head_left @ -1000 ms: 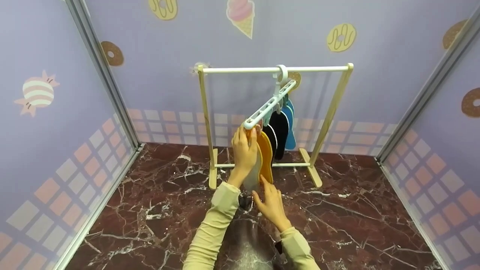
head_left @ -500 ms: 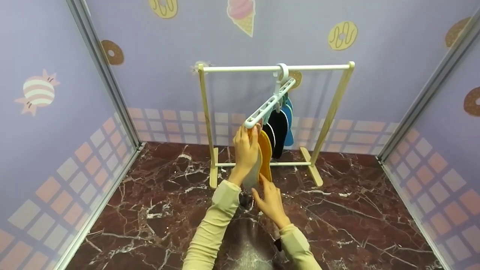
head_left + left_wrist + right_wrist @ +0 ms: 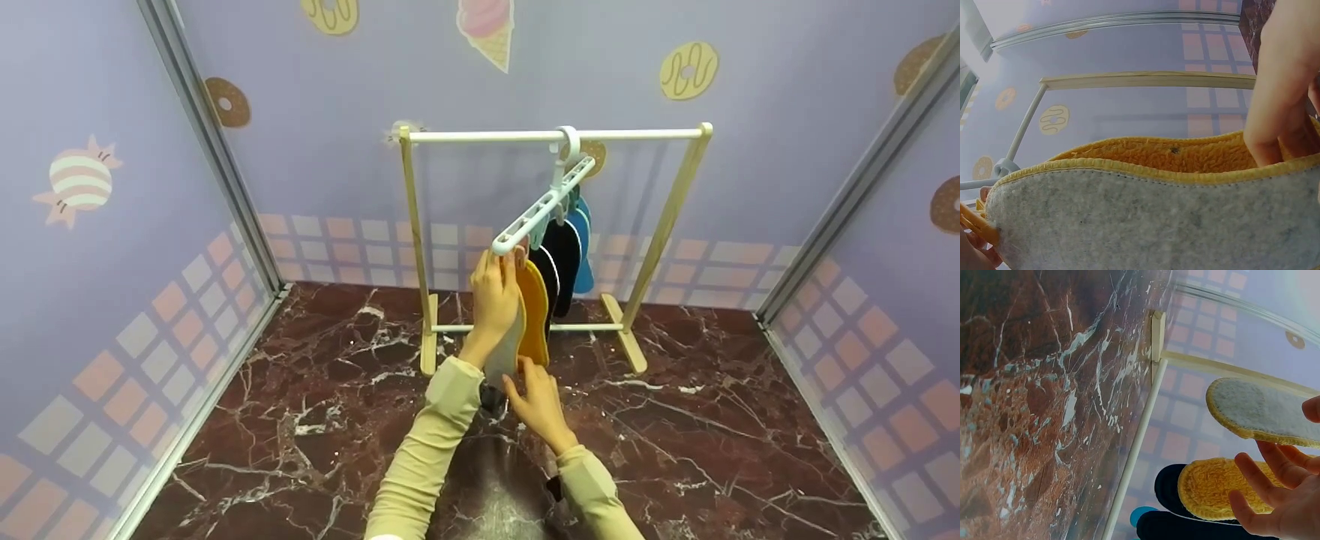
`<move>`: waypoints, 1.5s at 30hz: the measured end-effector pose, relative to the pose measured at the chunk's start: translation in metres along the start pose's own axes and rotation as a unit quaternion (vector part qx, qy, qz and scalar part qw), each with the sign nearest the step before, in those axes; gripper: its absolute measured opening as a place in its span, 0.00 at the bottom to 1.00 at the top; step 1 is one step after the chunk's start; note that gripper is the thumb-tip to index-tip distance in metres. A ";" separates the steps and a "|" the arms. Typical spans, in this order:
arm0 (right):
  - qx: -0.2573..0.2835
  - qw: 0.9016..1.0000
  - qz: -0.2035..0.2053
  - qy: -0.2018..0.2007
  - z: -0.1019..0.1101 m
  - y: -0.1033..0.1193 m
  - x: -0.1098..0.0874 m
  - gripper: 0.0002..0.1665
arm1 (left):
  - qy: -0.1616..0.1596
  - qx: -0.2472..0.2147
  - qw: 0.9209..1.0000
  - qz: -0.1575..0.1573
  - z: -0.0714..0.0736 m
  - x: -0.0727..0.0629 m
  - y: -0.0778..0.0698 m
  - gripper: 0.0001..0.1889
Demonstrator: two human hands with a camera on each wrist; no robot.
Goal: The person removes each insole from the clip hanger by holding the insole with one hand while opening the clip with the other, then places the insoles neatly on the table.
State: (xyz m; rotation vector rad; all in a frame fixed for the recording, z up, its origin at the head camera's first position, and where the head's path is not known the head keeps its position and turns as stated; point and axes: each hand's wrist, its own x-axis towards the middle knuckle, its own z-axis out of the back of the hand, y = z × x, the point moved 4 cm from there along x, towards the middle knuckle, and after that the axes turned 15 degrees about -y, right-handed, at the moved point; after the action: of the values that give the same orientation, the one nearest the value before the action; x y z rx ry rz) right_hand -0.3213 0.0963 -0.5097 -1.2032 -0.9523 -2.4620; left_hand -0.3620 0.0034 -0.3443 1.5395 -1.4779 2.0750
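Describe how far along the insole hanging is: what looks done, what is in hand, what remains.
Done: the black insoles and blue insoles hang clipped on the white clip hanger.
In hand: the left hand holds the top of the yellow insoles at the hanger's near end; the right hand steadies their bottom.
Left: whether they are clipped cannot be seen.

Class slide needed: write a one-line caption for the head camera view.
Left hand holds a yellow-edged insole under the white clip hanger on the rack; right hand touches its lower end.

Yellow insole [image 3: 534,311] with grey underside, black insole [image 3: 564,255], blue insole [image 3: 581,251], white hanger [image 3: 541,208], maroon marbled floor [image 3: 712,420].
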 end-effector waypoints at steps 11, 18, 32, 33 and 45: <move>0.003 1.000 -0.001 -0.004 -0.002 0.002 0.000 0.13 | 0.005 0.029 1.000 0.005 0.003 0.004 -0.002 0.11; 0.004 1.000 0.019 -0.019 -0.001 0.004 0.003 0.11 | 0.017 0.040 0.999 0.012 0.004 0.007 -0.004 0.12; -0.001 1.000 0.025 -0.009 -0.001 0.004 0.002 0.07 | 0.038 0.027 0.998 0.036 0.006 0.009 -0.004 0.14; -0.001 1.000 0.025 -0.008 -0.001 0.004 0.001 0.07 | 0.039 0.027 0.998 0.037 0.006 0.009 -0.004 0.14; -0.001 1.000 0.018 0.002 0.000 0.002 0.001 0.08 | 0.073 -0.022 0.992 0.098 0.001 0.013 -0.004 0.10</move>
State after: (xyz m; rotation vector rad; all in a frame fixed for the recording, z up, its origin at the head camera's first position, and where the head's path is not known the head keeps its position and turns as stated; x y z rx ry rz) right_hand -0.3209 0.0953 -0.5084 -1.2052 -0.9208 -2.4367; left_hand -0.3652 -0.0008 -0.3316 1.2404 -1.6673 2.1906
